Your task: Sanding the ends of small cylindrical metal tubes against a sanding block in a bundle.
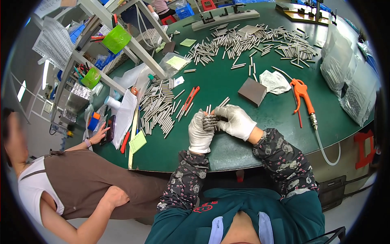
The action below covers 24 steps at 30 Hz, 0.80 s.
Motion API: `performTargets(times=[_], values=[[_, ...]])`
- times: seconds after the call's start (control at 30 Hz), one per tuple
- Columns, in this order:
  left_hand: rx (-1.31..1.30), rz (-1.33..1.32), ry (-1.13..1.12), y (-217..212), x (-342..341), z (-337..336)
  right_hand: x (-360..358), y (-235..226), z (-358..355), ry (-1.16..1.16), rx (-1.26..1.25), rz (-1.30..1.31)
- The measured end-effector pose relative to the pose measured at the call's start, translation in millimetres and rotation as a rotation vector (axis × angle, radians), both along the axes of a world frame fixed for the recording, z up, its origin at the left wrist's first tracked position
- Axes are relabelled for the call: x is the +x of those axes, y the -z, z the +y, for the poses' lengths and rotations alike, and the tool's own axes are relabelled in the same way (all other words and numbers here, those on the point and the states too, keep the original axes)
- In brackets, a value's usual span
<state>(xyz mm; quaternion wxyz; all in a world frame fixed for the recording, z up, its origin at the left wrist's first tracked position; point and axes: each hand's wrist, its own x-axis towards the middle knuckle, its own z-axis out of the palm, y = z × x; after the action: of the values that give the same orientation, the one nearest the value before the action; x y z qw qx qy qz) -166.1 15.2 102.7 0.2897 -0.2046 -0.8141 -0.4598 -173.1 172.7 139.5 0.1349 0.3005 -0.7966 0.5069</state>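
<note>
Both my hands wear white gloves and meet above the near part of the green table. My left hand [200, 133] is closed around a small bundle of short metal rods [210, 123], whose ends show between the gloves. Against the bundle's right side my right hand [236, 121] has its fingers bent; a rod [224, 101] sticks out beyond them. Whether it grips that rod or the bundle is partly hidden. A red utility knife [189, 101] lies just left of my hands. Beyond them to the right are a dark brown block [252, 92] and a crumpled white cloth [275, 82].
Loose metal rods lie in a left pile [157, 106] and a far pile [243, 42]. An orange air gun [301, 95] with a hose rests at right, near clear plastic bags [339, 61]. At left, a person's hand [99, 134] touches a phone [109, 129].
</note>
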Motion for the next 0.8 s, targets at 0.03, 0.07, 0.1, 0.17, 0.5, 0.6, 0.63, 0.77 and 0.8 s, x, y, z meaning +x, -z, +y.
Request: performTargets(times=[0.03,0.07,0.1,0.17,0.5,0.6,0.63,0.77,0.8], values=[[0.052,-0.069,0.026,5,-1,-2,1,-1,0,0.0,-0.001,0.001],[0.051,-0.068,0.024,14,-5,-5,2,-1,0,-0.001,0.001,0.003],[0.157,-0.154,0.062,21,-8,-8,3,-2,-1,-0.004,0.003,0.006],[0.263,-0.248,0.105,25,-8,-6,2,-1,0,-0.02,-0.029,0.021],[0.606,-0.577,0.458,-10,40,47,43,-37,41,0.037,0.15,-0.147],[0.623,-0.807,0.526,2,38,46,56,-26,46,0.114,0.149,-0.25],[0.34,-0.647,0.446,13,33,41,60,-27,45,0.157,0.2,-0.235],[0.131,-0.553,0.43,11,32,41,65,-12,45,0.177,0.114,-0.305],[0.234,-0.587,0.481,3,36,44,64,-7,44,0.178,0.113,-0.301]])
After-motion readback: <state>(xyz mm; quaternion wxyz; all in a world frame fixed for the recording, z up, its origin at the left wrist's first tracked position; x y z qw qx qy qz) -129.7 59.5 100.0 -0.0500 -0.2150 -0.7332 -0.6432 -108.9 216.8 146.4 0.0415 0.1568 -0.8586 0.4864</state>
